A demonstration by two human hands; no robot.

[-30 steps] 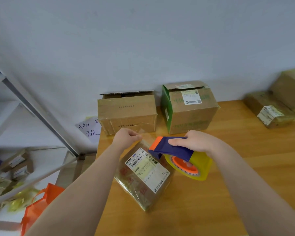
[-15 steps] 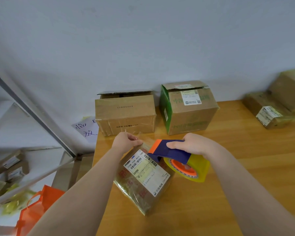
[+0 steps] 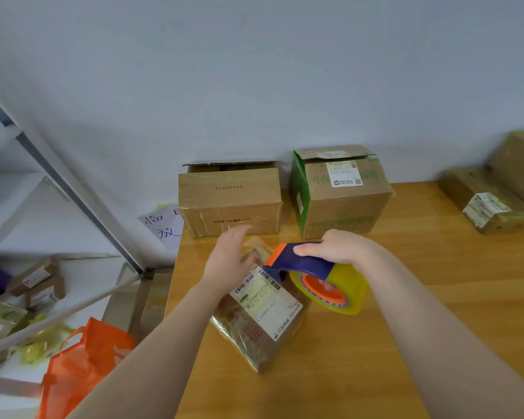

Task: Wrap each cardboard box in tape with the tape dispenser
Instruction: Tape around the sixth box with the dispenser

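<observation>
A small tape-wrapped cardboard box (image 3: 262, 322) with a white shipping label lies tilted on the wooden table (image 3: 436, 313). My left hand (image 3: 229, 258) hovers over the box's far end with fingers stretched out flat, slightly blurred. My right hand (image 3: 342, 247) grips the blue and orange tape dispenser (image 3: 303, 261), whose yellow tape roll (image 3: 333, 290) with an orange core hangs just right of the box. The dispenser's orange front edge sits at the box's upper end.
Against the wall stand a plain brown box (image 3: 230, 199) with raised flaps and a green-sided box (image 3: 339, 192). More wrapped boxes (image 3: 493, 201) sit at the far right. A metal shelf frame (image 3: 58, 182) and an orange bag (image 3: 82, 370) are left of the table.
My left hand let go of its pinch at the box's far corner and spread its fingers open. The dispenser moved slightly toward the box.
</observation>
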